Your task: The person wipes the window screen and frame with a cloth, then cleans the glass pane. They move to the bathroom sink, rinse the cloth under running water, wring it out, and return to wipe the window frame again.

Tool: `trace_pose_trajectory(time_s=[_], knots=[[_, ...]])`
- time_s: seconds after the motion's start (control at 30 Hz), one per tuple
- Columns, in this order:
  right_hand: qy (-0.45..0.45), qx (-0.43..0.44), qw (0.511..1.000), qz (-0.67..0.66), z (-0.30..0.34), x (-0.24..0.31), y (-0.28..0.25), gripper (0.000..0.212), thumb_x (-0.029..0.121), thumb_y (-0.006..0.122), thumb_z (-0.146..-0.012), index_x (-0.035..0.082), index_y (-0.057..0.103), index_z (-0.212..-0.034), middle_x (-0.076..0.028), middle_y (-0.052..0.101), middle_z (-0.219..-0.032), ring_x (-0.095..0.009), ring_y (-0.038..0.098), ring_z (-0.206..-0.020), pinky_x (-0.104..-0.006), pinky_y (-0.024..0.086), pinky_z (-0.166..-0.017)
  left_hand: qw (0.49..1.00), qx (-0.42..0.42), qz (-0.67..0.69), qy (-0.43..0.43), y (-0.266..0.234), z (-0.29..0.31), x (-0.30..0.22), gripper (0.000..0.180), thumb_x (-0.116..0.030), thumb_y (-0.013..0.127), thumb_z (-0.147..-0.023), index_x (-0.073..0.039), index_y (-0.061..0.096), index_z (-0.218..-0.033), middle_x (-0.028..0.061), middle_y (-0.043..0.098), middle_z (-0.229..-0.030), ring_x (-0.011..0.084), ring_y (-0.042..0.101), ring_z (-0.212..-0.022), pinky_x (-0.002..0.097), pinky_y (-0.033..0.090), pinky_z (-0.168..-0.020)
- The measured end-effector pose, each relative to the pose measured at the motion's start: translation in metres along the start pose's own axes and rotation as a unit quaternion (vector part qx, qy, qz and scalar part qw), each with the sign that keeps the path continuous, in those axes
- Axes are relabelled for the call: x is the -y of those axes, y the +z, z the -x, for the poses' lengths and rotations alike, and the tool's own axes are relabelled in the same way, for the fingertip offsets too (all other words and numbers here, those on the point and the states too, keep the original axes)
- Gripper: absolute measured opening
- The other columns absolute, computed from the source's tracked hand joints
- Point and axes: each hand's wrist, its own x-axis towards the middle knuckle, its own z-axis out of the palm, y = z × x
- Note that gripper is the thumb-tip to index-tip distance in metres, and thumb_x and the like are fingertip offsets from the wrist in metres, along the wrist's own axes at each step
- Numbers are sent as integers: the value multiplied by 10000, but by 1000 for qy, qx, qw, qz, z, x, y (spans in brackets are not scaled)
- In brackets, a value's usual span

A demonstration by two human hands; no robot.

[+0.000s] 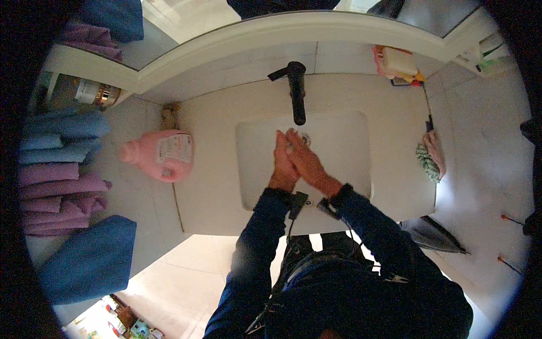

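Observation:
My left hand (284, 161) and my right hand (307, 161) are pressed together, palm toward palm, over the white sink basin (350, 169). Their fingers look stretched out and lie against each other. Whatever may be between the palms is hidden. The fingertips reach just below the spout of a black faucet (297, 93). A small pale streak shows under the spout, too blurred to tell whether it is water. Behind my fingers the metal drain (305, 138) is partly covered. Dark sleeves and bands with small cabled devices (298, 203) sit at both wrists.
A pink jug-shaped bottle (161, 155) lies left of the basin. Blue and purple towels (62, 186) hang farther left. At the back right a bar of soap (398, 61) rests on a pink holder; a green-white cloth (428, 161) hangs at the right edge. A mirror (282, 25) spans the back.

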Motion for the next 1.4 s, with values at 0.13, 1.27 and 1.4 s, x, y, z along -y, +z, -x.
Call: trace_pose_trajectory(time_s=[0.13, 1.27, 1.4], knots=[[217, 31, 968, -125, -1, -12, 0, 461, 308, 501, -1080, 22, 517, -1440, -212, 589, -1410, -348, 556, -1324, -402, 424, -1121, 998, 56, 31, 6, -4, 1, 13, 564, -565, 403, -1091, -111, 572, -1380, 68, 632, -1167, 236, 591, -1133, 407, 491, -1035], [130, 104, 976, -143, 0, 0, -5, 504, 364, 413, -1110, 17, 502, -1465, -193, 544, -1469, -312, 518, -1349, -404, 386, -1149, 989, -116, -27, 83, 20, 6, 8, 532, -469, 406, -1114, -64, 480, -1451, 93, 594, -1273, 228, 560, -1224, 411, 471, -1065], [236, 116, 950, -168, -14, 20, -25, 489, 318, 419, -1099, 59, 478, -1509, -182, 452, -1580, -315, 455, -1433, -398, 362, -1178, 993, -98, -19, 63, 18, 5, 0, 576, -560, 373, -1096, -85, 528, -1383, 81, 636, -1164, 268, 601, -1152, 445, 497, -1024]])
